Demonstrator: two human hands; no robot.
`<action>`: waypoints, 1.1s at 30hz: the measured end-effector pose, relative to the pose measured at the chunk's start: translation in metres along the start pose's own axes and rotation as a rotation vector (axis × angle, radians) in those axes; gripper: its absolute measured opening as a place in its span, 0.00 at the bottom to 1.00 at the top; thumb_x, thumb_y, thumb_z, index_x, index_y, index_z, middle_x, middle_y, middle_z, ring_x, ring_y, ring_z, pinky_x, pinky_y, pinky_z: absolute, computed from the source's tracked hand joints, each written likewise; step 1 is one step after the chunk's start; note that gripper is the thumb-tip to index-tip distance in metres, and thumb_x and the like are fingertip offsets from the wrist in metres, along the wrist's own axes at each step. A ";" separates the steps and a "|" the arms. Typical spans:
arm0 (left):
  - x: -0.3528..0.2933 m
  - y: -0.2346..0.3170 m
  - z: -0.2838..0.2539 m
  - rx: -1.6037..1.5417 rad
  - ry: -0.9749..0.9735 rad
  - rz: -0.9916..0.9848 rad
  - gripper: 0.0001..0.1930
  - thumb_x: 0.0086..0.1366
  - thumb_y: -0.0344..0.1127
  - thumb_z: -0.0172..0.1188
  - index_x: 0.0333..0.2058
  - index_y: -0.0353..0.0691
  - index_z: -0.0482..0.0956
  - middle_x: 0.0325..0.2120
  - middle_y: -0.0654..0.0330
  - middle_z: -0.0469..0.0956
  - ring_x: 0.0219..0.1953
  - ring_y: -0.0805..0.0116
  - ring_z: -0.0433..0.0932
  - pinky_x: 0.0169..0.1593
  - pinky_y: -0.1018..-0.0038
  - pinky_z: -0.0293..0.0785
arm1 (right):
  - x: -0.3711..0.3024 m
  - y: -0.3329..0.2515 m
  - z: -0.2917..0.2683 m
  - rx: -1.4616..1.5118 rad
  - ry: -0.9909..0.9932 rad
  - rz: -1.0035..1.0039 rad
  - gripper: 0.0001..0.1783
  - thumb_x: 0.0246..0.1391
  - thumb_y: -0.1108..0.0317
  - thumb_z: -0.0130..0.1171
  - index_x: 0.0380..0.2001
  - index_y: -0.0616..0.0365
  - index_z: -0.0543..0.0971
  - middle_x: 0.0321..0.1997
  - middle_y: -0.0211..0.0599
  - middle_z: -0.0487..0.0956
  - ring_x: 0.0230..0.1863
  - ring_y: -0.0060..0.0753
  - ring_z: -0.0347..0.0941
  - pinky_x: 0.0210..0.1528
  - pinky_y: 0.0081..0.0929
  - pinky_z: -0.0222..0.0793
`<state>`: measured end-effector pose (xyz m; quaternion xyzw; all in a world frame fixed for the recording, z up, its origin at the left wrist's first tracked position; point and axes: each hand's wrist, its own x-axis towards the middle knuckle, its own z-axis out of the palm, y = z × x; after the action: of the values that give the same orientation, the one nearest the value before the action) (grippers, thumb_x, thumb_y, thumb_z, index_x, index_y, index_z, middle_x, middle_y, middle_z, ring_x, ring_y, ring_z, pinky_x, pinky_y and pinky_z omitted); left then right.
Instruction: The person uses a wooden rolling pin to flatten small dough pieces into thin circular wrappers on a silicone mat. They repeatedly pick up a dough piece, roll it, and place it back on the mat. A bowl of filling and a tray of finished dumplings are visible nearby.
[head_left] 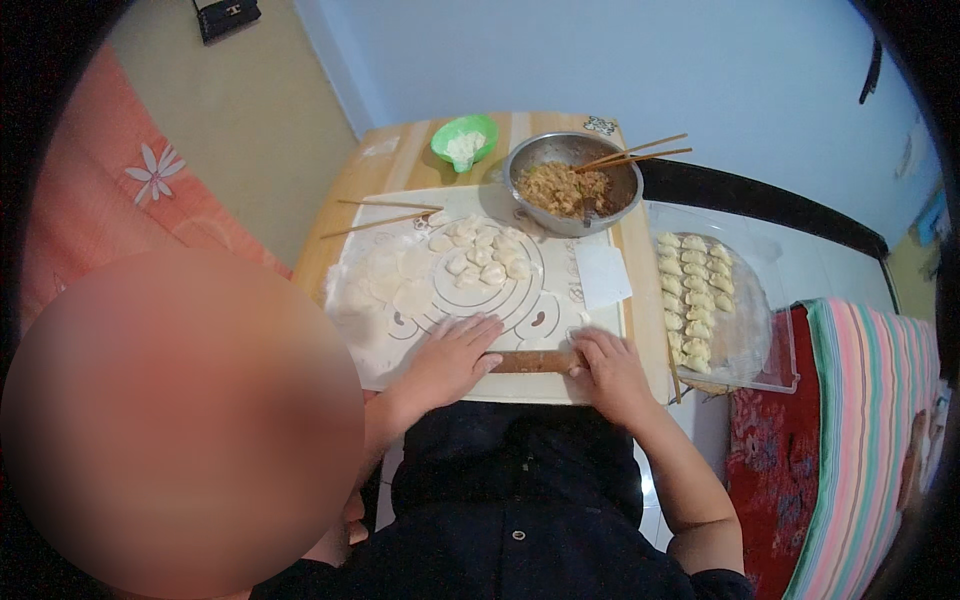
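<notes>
A brown wooden rolling pin (535,361) lies across the near edge of a white floured mat (565,290). My right hand (610,370) has its fingers curled over the pin's right end. With fingers stretched forward, my left hand (455,352) rests flat on the mat, its thumb by the pin's left end. Small floured dough pieces (487,255) cluster beyond the pin on the mat's printed rings. Thin round dough wrappers (400,280) overlap to their left, beyond my left hand. Any dough under the pin is hidden.
Beyond the mat stand a green flour bowl (465,142) and a steel bowl (520,150) of filling with chopsticks (640,155). Another pair of chopsticks (380,222) lies at the mat's far left. Rows of dumplings (697,290) fill a clear tray (775,340) at right. A blurred patch covers the lower left.
</notes>
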<state>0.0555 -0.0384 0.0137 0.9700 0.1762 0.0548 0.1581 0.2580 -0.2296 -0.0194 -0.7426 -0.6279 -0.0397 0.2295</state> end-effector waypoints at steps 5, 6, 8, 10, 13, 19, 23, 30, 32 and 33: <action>0.037 -0.034 0.023 0.206 0.371 -0.245 0.26 0.69 0.45 0.50 0.62 0.39 0.66 0.64 0.52 0.65 0.68 0.58 0.58 0.69 0.50 0.48 | 0.064 0.018 0.029 -0.243 0.085 0.038 0.35 0.60 0.51 0.51 0.66 0.60 0.61 0.73 0.42 0.58 0.74 0.46 0.51 0.72 0.51 0.44; 0.043 -0.039 0.025 0.217 0.431 -0.292 0.27 0.69 0.46 0.50 0.62 0.39 0.66 0.64 0.52 0.65 0.68 0.58 0.58 0.69 0.50 0.48 | 0.071 0.023 0.035 -0.228 0.079 0.034 0.36 0.60 0.50 0.51 0.66 0.60 0.61 0.73 0.43 0.58 0.74 0.46 0.51 0.72 0.52 0.44; 0.029 -0.035 0.032 0.190 0.326 -0.331 0.29 0.68 0.48 0.51 0.63 0.38 0.65 0.66 0.52 0.62 0.70 0.58 0.56 0.70 0.50 0.45 | 0.063 0.025 0.036 -0.197 0.003 0.011 0.38 0.59 0.49 0.52 0.66 0.61 0.61 0.73 0.44 0.57 0.74 0.48 0.50 0.72 0.53 0.44; -0.007 -0.011 0.028 0.190 0.196 -0.325 0.30 0.67 0.47 0.52 0.63 0.38 0.65 0.66 0.51 0.60 0.70 0.56 0.55 0.70 0.50 0.46 | 0.027 0.013 0.019 -0.167 -0.113 -0.043 0.39 0.58 0.49 0.54 0.66 0.61 0.60 0.74 0.45 0.56 0.74 0.50 0.49 0.72 0.53 0.45; -0.041 0.022 0.025 0.186 0.171 -0.133 0.32 0.65 0.48 0.54 0.63 0.38 0.64 0.67 0.52 0.58 0.71 0.58 0.53 0.70 0.48 0.45 | -0.027 -0.010 -0.007 -0.027 -0.166 -0.006 0.41 0.55 0.54 0.59 0.66 0.63 0.59 0.74 0.47 0.54 0.74 0.54 0.48 0.71 0.51 0.47; 0.033 -0.019 0.030 0.196 0.265 -0.234 0.30 0.69 0.48 0.50 0.64 0.38 0.63 0.67 0.53 0.59 0.70 0.57 0.54 0.71 0.54 0.47 | 0.045 0.027 0.026 -0.157 -0.004 0.116 0.32 0.61 0.53 0.52 0.64 0.60 0.65 0.73 0.45 0.58 0.74 0.51 0.50 0.71 0.50 0.47; -0.008 -0.005 0.019 0.165 0.117 -0.209 0.27 0.70 0.46 0.48 0.64 0.38 0.64 0.67 0.53 0.59 0.69 0.56 0.56 0.70 0.56 0.50 | 0.015 0.005 0.011 -0.161 -0.009 0.016 0.26 0.57 0.61 0.55 0.57 0.60 0.69 0.66 0.44 0.66 0.69 0.48 0.58 0.68 0.48 0.53; 0.030 -0.001 0.017 -0.327 -0.042 0.272 0.21 0.72 0.42 0.46 0.55 0.35 0.74 0.63 0.51 0.66 0.65 0.53 0.62 0.67 0.64 0.58 | -0.009 -0.021 -0.010 0.002 0.061 -0.102 0.17 0.46 0.75 0.58 0.42 0.59 0.72 0.41 0.40 0.75 0.45 0.45 0.72 0.48 0.40 0.65; 0.040 0.005 0.019 -0.277 -0.141 0.205 0.20 0.71 0.41 0.48 0.54 0.35 0.75 0.60 0.52 0.70 0.64 0.53 0.64 0.66 0.63 0.59 | -0.013 -0.032 -0.016 -0.017 0.013 -0.081 0.19 0.46 0.74 0.60 0.44 0.60 0.72 0.45 0.41 0.76 0.48 0.44 0.73 0.50 0.39 0.65; 0.041 0.009 0.017 -0.203 -0.176 0.196 0.20 0.70 0.40 0.48 0.55 0.36 0.75 0.60 0.53 0.69 0.64 0.54 0.64 0.66 0.63 0.60 | -0.016 -0.035 -0.017 -0.013 0.007 -0.072 0.20 0.46 0.74 0.60 0.45 0.60 0.72 0.46 0.42 0.76 0.48 0.44 0.73 0.50 0.39 0.65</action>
<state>0.0989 -0.0368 0.0026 0.9627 0.0600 0.0022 0.2638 0.2251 -0.2472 0.0000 -0.7211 -0.6530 -0.0548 0.2252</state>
